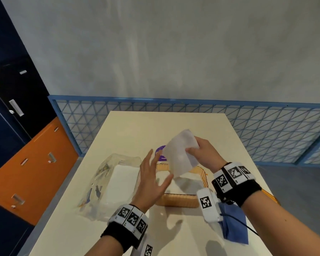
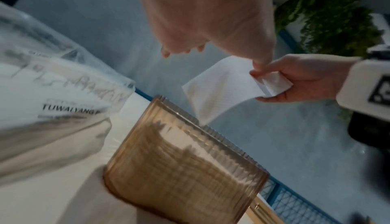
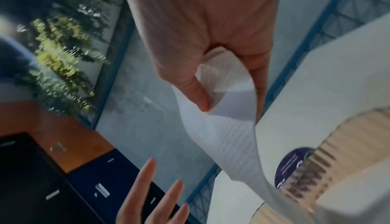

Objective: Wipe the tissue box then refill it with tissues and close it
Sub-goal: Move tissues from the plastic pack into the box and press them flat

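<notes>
An amber ribbed tissue box [image 1: 181, 200] [image 2: 181, 164] [image 3: 342, 146] stands open on the cream table, with white tissues inside. My right hand [image 1: 204, 154] [image 2: 295, 81] [image 3: 213, 71] pinches a single white tissue [image 1: 180, 154] [image 2: 219, 87] [image 3: 225, 137] and holds it up above the box. My left hand [image 1: 151, 180] [image 3: 152, 194] hovers just left of the tissue, fingers spread and straight, holding nothing. A clear plastic tissue pack [image 1: 115, 183] [image 2: 50, 84] lies left of the box.
A blue cloth [image 1: 235, 222] lies on the table [image 1: 129, 130] near my right wrist. A purple round label [image 1: 160, 151] [image 3: 289, 166] sits behind the box. A blue mesh fence [image 1: 266, 133] runs behind the table; dark and orange cabinets [image 1: 26, 163] stand left.
</notes>
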Motion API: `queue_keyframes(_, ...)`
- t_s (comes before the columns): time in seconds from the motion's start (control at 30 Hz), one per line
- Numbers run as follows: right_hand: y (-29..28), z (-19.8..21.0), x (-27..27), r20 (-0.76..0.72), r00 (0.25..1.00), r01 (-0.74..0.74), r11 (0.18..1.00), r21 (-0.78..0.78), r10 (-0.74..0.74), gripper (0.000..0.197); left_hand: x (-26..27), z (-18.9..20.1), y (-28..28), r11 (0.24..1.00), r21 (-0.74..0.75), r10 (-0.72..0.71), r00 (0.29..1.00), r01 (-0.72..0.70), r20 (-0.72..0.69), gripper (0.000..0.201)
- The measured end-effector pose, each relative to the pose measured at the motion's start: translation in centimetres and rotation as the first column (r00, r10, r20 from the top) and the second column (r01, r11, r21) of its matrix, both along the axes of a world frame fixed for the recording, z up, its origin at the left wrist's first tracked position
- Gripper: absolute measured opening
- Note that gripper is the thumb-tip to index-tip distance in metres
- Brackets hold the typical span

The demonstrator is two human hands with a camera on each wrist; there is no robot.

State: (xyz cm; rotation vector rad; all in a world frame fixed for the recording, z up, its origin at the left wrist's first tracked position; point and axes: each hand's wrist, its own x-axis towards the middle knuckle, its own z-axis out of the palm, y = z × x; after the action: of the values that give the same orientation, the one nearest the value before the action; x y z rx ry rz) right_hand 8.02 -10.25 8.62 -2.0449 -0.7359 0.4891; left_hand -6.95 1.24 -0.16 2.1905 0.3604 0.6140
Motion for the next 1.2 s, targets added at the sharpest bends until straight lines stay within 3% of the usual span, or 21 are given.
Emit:
queue_keyframes(0.07,-0.3,0.3,-0.2,0.100,0.994,-0.041,0.999,0.024,0.039,0.029,0.7,0.2,0.2,0.951,-0.290,0.125,0.990,-0.102,0.060,0.069)
queue_keyframes(0.13,-0.6,0.4,-0.3,0.134,0.989,-0.072,0.996,0.058,0.064,0.028,1.6,0.9,0.6,0.809,-0.565,0.204,0.979,-0.164,0.007,0.074)
queue_keyframes(0.2,-1.0,0.3,-0.4,0.088,0.994,-0.071,0.990,0.123,0.061,0.027,2.3,1.7,1.1,0.673,-0.721,0.196,0.980,-0.164,-0.039,0.080)
queue_keyframes(0.27,-1.3,-0.2,-0.5,0.014,0.999,-0.043,0.981,0.188,0.041,0.026,2.8,2.0,1.7,0.618,-0.777,0.177,0.984,-0.121,-0.013,0.085)
queue_keyframes(0.3,-1.5,-0.8,-0.5,-0.024,0.999,-0.022,0.978,0.207,0.027,0.025,2.9,1.8,1.9,0.633,-0.766,0.174,0.985,-0.113,-0.002,0.086)
queue_keyframes(0.4,-2.5,-3.9,-0.7,-0.130,0.991,0.063,0.978,0.197,-0.038,0.022,2.8,1.0,1.4,0.769,-0.623,0.169,0.985,-0.145,-0.021,0.082)
queue_keyframes(0.57,-3.7,-8.6,-1.1,-0.148,0.975,0.177,0.983,0.052,-0.168,0.015,2.3,-1.1,-1.0,0.884,-0.453,0.104,0.994,-0.112,-0.043,0.068)
queue_keyframes(0.67,-3.4,-8.5,-0.7,-0.139,0.973,0.195,0.979,0.054,-0.186,0.014,2.7,-1.6,-1.0,0.911,-0.396,0.115,0.993,-0.116,-0.024,0.065)
queue_keyframes(0.77,-3.0,-8.2,0.2,-0.129,0.965,0.236,0.971,0.032,-0.230,0.015,3.1,-1.1,-0.6,0.920,-0.328,0.216,0.976,-0.212,-0.026,0.060)
queue_keyframes(0.9,-2.9,-8.9,1.1,-0.126,0.957,0.246,0.960,-0.134,-0.262,0.032,3.7,-0.8,-0.2,0.921,-0.108,0.319,0.883,-0.375,-0.344,0.068)
queue_keyframes(1.03,-2.6,-9.5,0.7,-0.006,0.972,0.226,0.944,-0.240,-0.234,0.038,4.2,-1.5,0.1,0.933,0.139,0.351,0.755,-0.332,-0.554,0.080)
queue_keyframes(1.2,-1.9,-9.6,0.3,0.197,0.978,0.144,0.912,-0.385,-0.071,0.047,4.7,-1.9,-0.3,0.914,0.344,0.384,0.726,-0.214,-0.571,0.085)
